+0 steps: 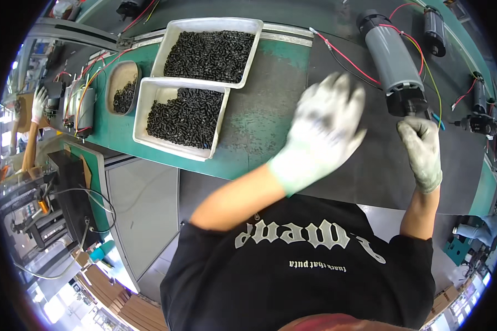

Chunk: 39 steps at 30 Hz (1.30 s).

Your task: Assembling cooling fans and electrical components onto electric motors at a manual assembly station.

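Observation:
My left hand [321,129], in a white glove, is raised over the bench between the white bins and a grey motor. Its fingers are stretched out and blurred by motion, with nothing visible in them. My gloved right hand [421,151] is closed into a fist at the black near end of the large grey cylindrical motor [392,55]. What the fist grips, if anything, is hidden. A thin blue piece [438,121] shows just beside its knuckles. The motor lies slanted on the dark mat, with red, black and yellow-green wires around it.
Two white bins [159,60] [141,113] hold many small black parts; a small tan tray [114,83] holds black rings. More motors [434,32] [480,94] lie at right, others [80,105] at left. A co-worker's gloved hand [39,103] is at far left.

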Each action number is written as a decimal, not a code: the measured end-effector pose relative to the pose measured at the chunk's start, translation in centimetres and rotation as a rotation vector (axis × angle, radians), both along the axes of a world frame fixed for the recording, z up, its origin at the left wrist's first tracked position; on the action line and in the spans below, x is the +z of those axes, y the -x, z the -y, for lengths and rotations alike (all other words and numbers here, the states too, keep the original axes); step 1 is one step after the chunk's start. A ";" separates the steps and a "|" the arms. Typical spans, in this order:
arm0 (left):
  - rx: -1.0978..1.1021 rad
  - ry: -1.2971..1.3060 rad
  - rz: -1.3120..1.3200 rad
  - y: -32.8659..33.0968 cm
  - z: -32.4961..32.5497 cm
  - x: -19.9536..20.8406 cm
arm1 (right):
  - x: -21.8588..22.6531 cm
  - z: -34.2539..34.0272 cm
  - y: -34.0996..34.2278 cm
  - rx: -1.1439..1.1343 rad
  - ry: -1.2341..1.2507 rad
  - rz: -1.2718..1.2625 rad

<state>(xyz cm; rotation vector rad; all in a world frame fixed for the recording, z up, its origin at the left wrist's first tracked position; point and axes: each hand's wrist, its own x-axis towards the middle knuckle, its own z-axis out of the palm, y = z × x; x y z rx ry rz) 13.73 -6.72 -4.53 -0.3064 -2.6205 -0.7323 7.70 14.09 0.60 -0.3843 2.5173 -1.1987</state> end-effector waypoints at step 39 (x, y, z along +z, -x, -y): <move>0.373 0.904 0.044 5.7 28.0 -1.7 | -2.1 -21.8 7.6 -0.817 0.001 -1.003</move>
